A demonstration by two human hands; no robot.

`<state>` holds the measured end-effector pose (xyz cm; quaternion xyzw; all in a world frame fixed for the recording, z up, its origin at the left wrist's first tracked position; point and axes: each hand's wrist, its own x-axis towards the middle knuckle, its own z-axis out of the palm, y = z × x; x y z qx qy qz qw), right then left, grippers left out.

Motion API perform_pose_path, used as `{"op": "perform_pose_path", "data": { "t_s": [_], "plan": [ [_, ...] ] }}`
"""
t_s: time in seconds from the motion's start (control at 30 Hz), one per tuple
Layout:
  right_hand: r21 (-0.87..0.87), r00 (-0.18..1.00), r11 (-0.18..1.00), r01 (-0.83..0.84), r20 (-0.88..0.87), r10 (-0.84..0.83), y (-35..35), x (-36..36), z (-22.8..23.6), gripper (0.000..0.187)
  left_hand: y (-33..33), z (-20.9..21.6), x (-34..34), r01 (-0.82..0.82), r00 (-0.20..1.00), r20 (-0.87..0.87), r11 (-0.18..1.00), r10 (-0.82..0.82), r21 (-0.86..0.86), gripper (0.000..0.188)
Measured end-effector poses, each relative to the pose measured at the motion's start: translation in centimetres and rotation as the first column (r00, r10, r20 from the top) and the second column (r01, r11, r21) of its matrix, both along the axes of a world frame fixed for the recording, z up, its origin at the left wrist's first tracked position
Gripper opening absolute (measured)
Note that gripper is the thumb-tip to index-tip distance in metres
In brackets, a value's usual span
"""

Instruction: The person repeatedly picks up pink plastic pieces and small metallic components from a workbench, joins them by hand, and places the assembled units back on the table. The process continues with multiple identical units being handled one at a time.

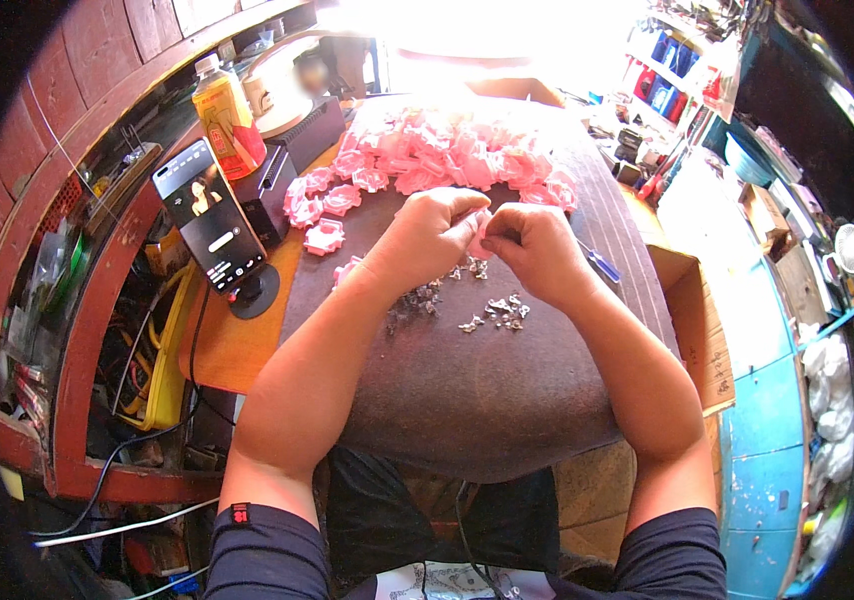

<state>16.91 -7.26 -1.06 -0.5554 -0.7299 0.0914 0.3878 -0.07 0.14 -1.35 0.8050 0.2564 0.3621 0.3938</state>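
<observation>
From my view over the shoulders, both forearms run up from the near edge of the dark mat (467, 400) that covers the work surface, and they meet a little past its middle. My left hand (427, 235) and right hand (537, 250) are pressed close together, fingers of both pinched on one small pink flower-shaped piece (479, 238) held between them just above the mat; I can only see a sliver of it between the fingertips. Directly below the hands, on the mat's middle, lies a loose scatter of small metal clips (492, 312), some just under the left wrist. Just beyond the right hand, toward the right edge, rests a blue-handled tool (604, 266). Farther on, the far end of the mat carries a wide heap of pink flower pieces (447, 155), with a few strays trailing toward the left edge. Off the mat to the left, a phone (209, 215) stands tilted on a round stand on the orange tabletop (232, 345), and behind it, near the far left corner, stands a bottle (225, 118) of yellow drink.
</observation>
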Motion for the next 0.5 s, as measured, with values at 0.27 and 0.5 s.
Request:
{"op": "perform_pose_path", "data": {
  "t_s": [0.27, 0.5],
  "plan": [
    [0.061, 0.995, 0.997, 0.046, 0.086, -0.051, -0.2, -0.4, 0.2, 0.008, 0.5, -0.5, 0.0, 0.014, 0.998, 0.065, 1.000, -0.015, 0.018, 0.026],
    [0.201, 0.991, 0.976, -0.085, 0.122, 0.061, -0.3, 0.3, 0.4, 0.006, -0.2, 1.5, -0.4, -0.020, 0.998, 0.057, 0.994, 0.026, -0.108, 0.029]
  ]
}}
